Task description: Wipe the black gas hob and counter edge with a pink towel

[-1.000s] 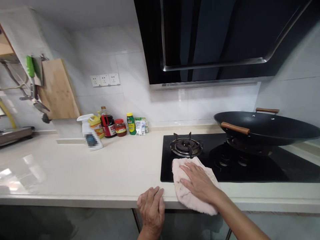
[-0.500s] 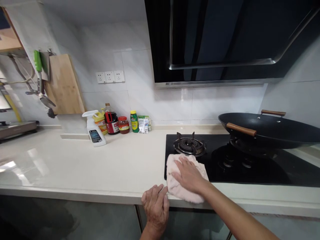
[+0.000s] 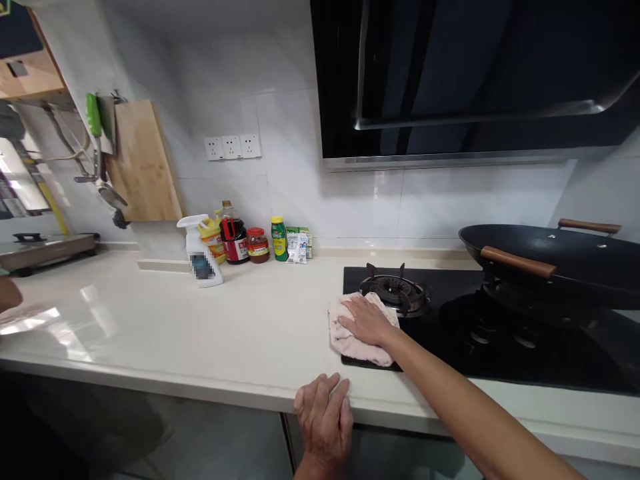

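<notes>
A pale pink cloth [image 3: 343, 333] lies bunched over the front left corner of the black gas stove [image 3: 450, 360], partly on the white counter. My right hand [image 3: 367, 320] presses down on the cloth and holds it, its fingers reaching toward the left burner [image 3: 395, 290]. At the counter's front edge rests my left hand [image 3: 323, 413]. Its fingers lie lightly bent on the top, with nothing in them. A large black wok [image 3: 570, 267] with wooden handles stands over the right burner.
A white spray bottle [image 3: 203, 257], a soy sauce bottle [image 3: 233, 240], a red-lidded jar [image 3: 258, 247] and a green bottle [image 3: 279, 240] line the wall. A range hood [image 3: 450, 80] overhangs the stove. Part of another person's arm [image 3: 7, 293] shows at the left edge.
My right hand has slid the cloth back and left, off the counter's front edge. My left hand keeps its place at the edge. The view has shifted, and another person's arm appears at left.
</notes>
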A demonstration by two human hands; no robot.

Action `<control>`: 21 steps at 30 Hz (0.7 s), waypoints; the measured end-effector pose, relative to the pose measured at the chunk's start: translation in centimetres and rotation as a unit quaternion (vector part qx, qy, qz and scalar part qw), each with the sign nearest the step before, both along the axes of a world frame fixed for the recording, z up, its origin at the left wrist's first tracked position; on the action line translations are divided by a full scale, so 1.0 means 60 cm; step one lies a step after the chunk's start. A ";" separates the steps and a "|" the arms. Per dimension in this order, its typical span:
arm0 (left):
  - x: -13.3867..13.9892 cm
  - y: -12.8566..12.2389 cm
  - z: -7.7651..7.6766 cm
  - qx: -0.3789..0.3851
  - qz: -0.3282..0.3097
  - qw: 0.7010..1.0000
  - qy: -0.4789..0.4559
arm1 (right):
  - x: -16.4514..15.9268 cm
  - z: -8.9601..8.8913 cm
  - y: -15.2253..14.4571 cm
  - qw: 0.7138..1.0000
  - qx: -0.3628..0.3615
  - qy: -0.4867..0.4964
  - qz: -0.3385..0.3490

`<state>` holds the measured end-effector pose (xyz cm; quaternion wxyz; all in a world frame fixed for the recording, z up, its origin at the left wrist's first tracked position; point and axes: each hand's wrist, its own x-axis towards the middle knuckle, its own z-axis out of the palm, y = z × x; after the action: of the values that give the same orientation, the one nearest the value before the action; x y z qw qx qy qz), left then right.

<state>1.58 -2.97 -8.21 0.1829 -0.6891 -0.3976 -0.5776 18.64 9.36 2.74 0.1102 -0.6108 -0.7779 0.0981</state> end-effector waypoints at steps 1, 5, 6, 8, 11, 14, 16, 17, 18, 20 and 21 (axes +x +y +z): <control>0.003 0.001 -0.003 0.000 -0.001 1.000 -0.015 | -0.005 0.000 0.010 1.000 -0.002 0.000 -0.009; 0.008 0.005 -0.008 0.006 -0.002 1.000 -0.027 | -0.039 0.001 0.038 0.999 -0.015 0.002 -0.034; 0.008 0.005 -0.009 0.010 0.001 1.000 -0.024 | -0.053 0.001 0.041 0.999 -0.019 0.003 -0.029; 0.007 0.005 -0.010 0.015 0.003 1.000 -0.012 | -0.091 0.002 0.041 1.000 -0.029 0.005 -0.001; 0.005 0.004 -0.012 0.010 -0.002 1.000 -0.005 | -0.166 0.004 0.025 0.996 -0.039 0.012 0.079; 0.001 0.002 -0.014 0.006 -0.005 1.000 -0.010 | -0.238 0.007 -0.001 0.980 -0.047 0.031 0.192; -0.003 0.000 -0.013 0.005 -0.008 1.000 0.006 | -0.268 0.008 -0.015 0.961 -0.058 0.045 0.267; -0.005 -0.002 -0.011 0.003 -0.009 1.000 0.016 | -0.277 0.010 -0.019 0.952 -0.064 0.048 0.295; -0.007 -0.004 -0.010 -0.001 -0.010 1.000 0.025 | -0.280 0.011 -0.020 0.946 -0.067 0.048 0.313; -0.009 -0.006 -0.008 -0.009 -0.017 0.999 0.036 | -0.274 0.014 -0.013 0.947 -0.062 0.036 0.313; -0.009 -0.006 -0.009 -0.010 -0.019 0.999 0.034 | -0.266 0.015 -0.007 0.952 -0.055 0.025 0.299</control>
<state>1.02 -3.33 -8.72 0.1787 -0.7175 -0.3839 -0.5531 2.68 8.95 3.64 0.0621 -0.3530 -0.9152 0.1844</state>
